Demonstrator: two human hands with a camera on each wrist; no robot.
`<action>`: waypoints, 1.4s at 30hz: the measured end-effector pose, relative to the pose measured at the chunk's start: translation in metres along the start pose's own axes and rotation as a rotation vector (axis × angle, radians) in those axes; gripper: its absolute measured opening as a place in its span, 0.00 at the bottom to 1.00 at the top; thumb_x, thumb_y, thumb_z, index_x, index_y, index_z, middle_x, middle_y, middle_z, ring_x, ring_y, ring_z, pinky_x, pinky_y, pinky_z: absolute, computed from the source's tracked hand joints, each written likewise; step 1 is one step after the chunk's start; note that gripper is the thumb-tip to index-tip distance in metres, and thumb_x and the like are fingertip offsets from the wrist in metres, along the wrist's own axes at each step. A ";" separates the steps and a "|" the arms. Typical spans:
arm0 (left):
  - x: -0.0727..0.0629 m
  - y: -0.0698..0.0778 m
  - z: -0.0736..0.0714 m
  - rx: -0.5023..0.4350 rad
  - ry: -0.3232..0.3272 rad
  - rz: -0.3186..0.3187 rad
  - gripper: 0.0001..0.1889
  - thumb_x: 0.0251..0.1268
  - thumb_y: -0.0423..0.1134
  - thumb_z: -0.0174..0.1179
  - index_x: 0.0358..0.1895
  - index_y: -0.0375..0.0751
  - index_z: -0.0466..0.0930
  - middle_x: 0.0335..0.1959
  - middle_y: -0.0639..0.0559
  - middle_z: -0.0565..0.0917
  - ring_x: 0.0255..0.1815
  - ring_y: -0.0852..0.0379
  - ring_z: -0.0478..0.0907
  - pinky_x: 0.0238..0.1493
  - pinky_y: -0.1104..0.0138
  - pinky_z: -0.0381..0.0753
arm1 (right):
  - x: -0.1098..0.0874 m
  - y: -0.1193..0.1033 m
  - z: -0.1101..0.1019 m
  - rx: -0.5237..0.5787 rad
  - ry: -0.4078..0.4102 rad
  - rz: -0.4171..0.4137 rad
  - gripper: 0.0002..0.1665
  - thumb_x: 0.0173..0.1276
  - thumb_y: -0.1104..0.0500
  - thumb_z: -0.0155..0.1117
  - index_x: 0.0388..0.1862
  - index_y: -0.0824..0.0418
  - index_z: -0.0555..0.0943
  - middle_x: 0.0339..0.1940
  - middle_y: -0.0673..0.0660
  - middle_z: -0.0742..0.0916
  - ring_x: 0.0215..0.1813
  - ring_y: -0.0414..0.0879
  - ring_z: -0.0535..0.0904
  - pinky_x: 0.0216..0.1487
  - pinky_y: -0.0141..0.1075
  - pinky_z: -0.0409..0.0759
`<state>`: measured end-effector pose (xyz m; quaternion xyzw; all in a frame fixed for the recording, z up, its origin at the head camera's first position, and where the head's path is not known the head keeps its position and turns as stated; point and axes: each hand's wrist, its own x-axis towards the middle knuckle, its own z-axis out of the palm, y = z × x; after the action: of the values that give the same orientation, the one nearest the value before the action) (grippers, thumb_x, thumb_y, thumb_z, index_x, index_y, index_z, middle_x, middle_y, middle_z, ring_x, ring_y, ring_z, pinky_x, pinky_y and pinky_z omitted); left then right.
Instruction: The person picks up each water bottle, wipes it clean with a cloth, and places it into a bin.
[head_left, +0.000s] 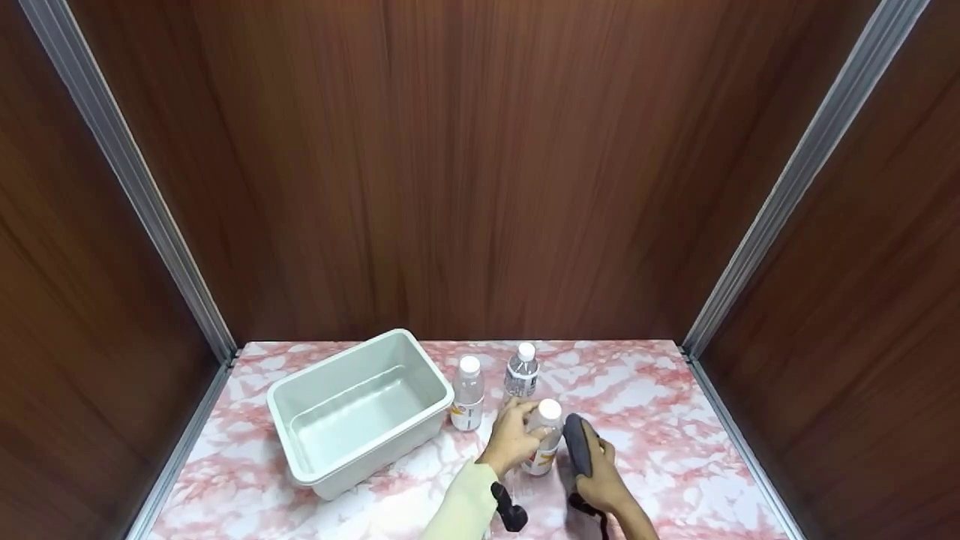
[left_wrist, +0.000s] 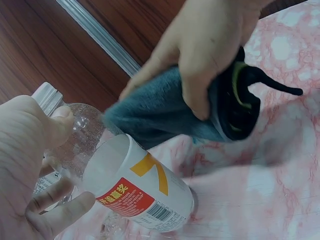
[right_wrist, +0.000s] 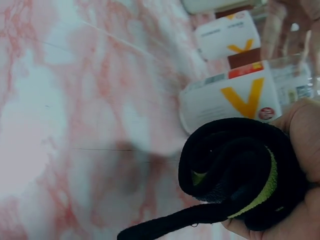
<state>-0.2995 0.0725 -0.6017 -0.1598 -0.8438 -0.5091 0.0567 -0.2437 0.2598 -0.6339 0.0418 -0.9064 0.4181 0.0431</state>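
Note:
My left hand holds a clear plastic bottle upright at its upper part, thumb on the shoulder near the white cap. The bottle bears a white label with a yellow mark, a red patch and a barcode. Just to its right, my right hand grips a rolled dark grey cloth, close beside the bottle; whether they touch I cannot tell. The cloth's end shows black trim, a lime-green edge and a black loop.
A pale grey-green bin with nothing in it stands at the left. A similar white-capped bottle is beside it, and another clear bottle stands farther back. Brown wood-grain panels enclose the pink-marbled table.

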 end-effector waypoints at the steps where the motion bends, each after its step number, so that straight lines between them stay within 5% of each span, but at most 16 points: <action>1: 0.000 0.000 0.000 0.002 0.003 -0.002 0.24 0.55 0.37 0.72 0.58 0.37 0.84 0.48 0.45 0.82 0.47 0.45 0.79 0.49 0.64 0.79 | 0.000 -0.002 -0.002 -0.003 0.005 -0.006 0.59 0.43 0.77 0.55 0.81 0.65 0.53 0.71 0.81 0.63 0.72 0.71 0.61 0.65 0.61 0.73; 10: -0.001 0.000 0.000 0.014 0.030 -0.027 0.22 0.53 0.39 0.73 0.54 0.41 0.85 0.46 0.47 0.82 0.44 0.50 0.81 0.47 0.63 0.80 | 0.000 -0.022 -0.015 0.016 0.030 -0.085 0.57 0.45 0.78 0.55 0.81 0.65 0.55 0.71 0.81 0.62 0.72 0.72 0.61 0.63 0.60 0.74; 22: 0.002 -0.001 0.001 -0.031 0.060 -0.064 0.20 0.51 0.41 0.76 0.48 0.39 0.85 0.43 0.47 0.81 0.43 0.52 0.79 0.45 0.66 0.77 | -0.004 -0.046 -0.026 0.035 0.027 -0.098 0.58 0.48 0.78 0.56 0.82 0.60 0.55 0.69 0.76 0.62 0.62 0.65 0.74 0.52 0.45 0.78; 32: 0.001 -0.001 0.001 -0.085 0.088 -0.060 0.18 0.49 0.39 0.77 0.43 0.41 0.85 0.43 0.48 0.85 0.45 0.50 0.81 0.47 0.63 0.79 | -0.007 -0.049 -0.022 0.028 0.039 -0.120 0.58 0.48 0.79 0.54 0.82 0.60 0.54 0.70 0.74 0.63 0.60 0.63 0.75 0.51 0.42 0.78; 42: -0.001 -0.003 -0.001 -0.126 0.051 -0.122 0.20 0.50 0.38 0.76 0.48 0.43 0.85 0.42 0.50 0.88 0.40 0.53 0.82 0.43 0.68 0.77 | -0.009 -0.046 -0.007 0.014 0.027 -0.127 0.59 0.48 0.79 0.55 0.83 0.59 0.53 0.72 0.77 0.61 0.61 0.65 0.76 0.49 0.41 0.80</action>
<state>-0.2994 0.0702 -0.6045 -0.0985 -0.8166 -0.5676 0.0370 -0.2297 0.2363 -0.5955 0.0939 -0.8983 0.4213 0.0816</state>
